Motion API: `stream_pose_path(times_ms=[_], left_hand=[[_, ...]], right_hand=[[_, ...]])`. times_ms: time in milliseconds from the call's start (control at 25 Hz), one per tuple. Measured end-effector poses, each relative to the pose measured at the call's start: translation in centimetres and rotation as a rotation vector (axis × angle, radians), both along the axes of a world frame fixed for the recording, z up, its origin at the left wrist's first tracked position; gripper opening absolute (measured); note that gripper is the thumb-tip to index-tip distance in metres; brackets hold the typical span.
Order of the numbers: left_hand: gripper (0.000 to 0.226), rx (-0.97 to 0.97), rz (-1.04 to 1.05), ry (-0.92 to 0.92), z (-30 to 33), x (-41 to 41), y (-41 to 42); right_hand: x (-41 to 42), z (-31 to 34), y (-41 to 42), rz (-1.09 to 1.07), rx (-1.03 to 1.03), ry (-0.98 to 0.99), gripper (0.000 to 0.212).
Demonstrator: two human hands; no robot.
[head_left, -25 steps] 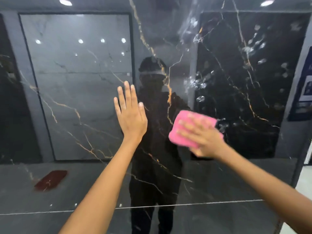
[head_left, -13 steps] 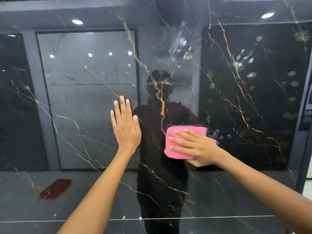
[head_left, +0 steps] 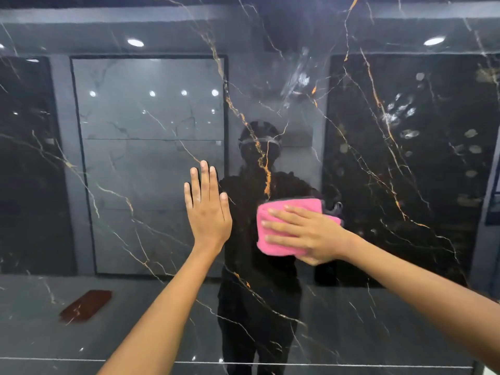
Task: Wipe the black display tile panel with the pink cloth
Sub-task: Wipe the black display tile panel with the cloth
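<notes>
The black display tile panel (head_left: pixel 392 266) fills the view, glossy, with gold and white veins, standing upright in front of me. My right hand (head_left: pixel 311 234) presses the folded pink cloth (head_left: pixel 273 246) flat against it near the middle, fingers straight and pointing left. My left hand (head_left: pixel 207 209) rests flat on the panel to the left of the cloth, fingers straight and pointing up. Smudges and fingerprints (head_left: pixel 400 117) mark the panel at the upper right.
The panel mirrors the room: ceiling lights, a grey tile board, dark panels and a person's dark outline. A thin horizontal joint line (head_left: pixel 351 364) crosses the panel near the bottom. A reddish-brown patch (head_left: pixel 85 305) shows at the lower left.
My right hand has slid the cloth a little left and down on the panel. The view has tilted upward, so both hands sit lower in the frame. My left hand stays flat.
</notes>
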State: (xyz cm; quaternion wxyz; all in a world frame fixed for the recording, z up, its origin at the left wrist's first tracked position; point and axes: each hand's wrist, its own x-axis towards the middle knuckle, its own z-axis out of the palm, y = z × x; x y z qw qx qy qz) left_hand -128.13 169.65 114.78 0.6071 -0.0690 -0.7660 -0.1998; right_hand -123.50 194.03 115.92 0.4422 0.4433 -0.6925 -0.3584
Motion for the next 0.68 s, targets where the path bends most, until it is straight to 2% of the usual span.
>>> stream_pose_path(times_ms=[40,80,200,240,280,320,360,440,480,520,560,600,680], left_hand=[[0.057,0.003,0.003,-0.004,0.0,0.0,0.0],[0.057,0.006,0.007,-0.006,-0.1,0.0,0.1],[0.057,0.018,0.008,-0.01,0.0,-0.1,0.2],[0.057,0.011,0.012,-0.008,-0.1,-0.2,0.1],[0.057,0.0,0.02,-0.003,-0.1,-0.2,0.0],[0.057,-0.006,0.024,0.003,0.0,-0.2,0.0],[0.057,0.001,0.015,0.008,0.1,-0.2,0.0],[0.053,0.059,-0.05,0.043,0.6,0.4,0.3],[0.05,0.095,-0.094,0.078,1.5,0.8,0.6],[0.046,0.119,-0.138,0.114,2.8,1.2,0.8],[0.044,0.126,-0.172,0.145,4.5,1.4,1.0],[0.044,0.119,-0.19,0.173,6.8,1.4,1.1],[0.05,0.113,-0.171,0.193,11.6,0.8,0.9]], right_hand=[[0.4,0.5,1.6,0.001,0.041,-0.007,0.072],[0.3,2.5,3.0,0.027,-0.024,0.02,0.073],[0.1,12.5,4.2,0.093,-0.607,0.168,0.07],[0.2,14.8,3.3,0.111,-0.782,0.158,0.069],[0.0,15.4,1.8,0.135,-0.868,0.155,0.068],[-0.4,14.4,0.4,0.145,-0.838,0.148,0.069],[-0.8,11.9,-0.7,0.143,-0.688,0.119,0.07],[-0.7,5.4,-0.9,0.105,-0.217,0.044,0.07],[-0.4,3.5,0.2,0.054,-0.068,0.016,0.07],[0.0,3.4,1.8,0.028,-0.033,0.009,0.07],[0.3,4.8,3.4,0.031,-0.108,0.028,0.07],[0.3,7.4,5.1,0.038,-0.286,0.073,0.07],[0.8,15.2,7.9,0.043,-0.809,0.177,0.068]])
